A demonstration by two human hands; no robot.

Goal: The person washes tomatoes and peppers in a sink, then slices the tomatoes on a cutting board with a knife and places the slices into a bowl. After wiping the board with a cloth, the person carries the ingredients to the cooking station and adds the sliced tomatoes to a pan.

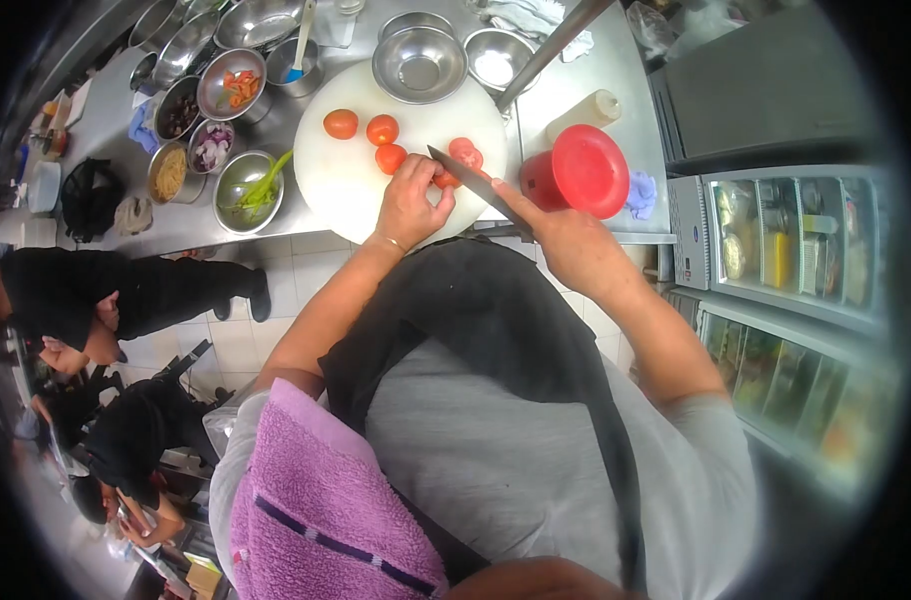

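Note:
On a round white cutting board [326, 185], my left hand [413, 203] has its fingers bent over a tomato piece [446, 179] near the front right. My right hand [566, 240] grips the handle of a large knife [491, 195], whose blade slants up and left across the board, close to my left fingertips. Tomato slices [466, 152] lie just beyond the blade. Three whole tomatoes, one at the left [341, 124], one at the middle [383, 129] and one nearer [391, 158], rest left of the knife.
Metal bowls with green peppers [261, 193], onions [214, 147] and noodle-like strips [169, 174] stand left. Steel bowls [420, 65] sit at the board's far edge. A red container [588, 172] and a bottle [584, 113] are right. Two people in black are at the left.

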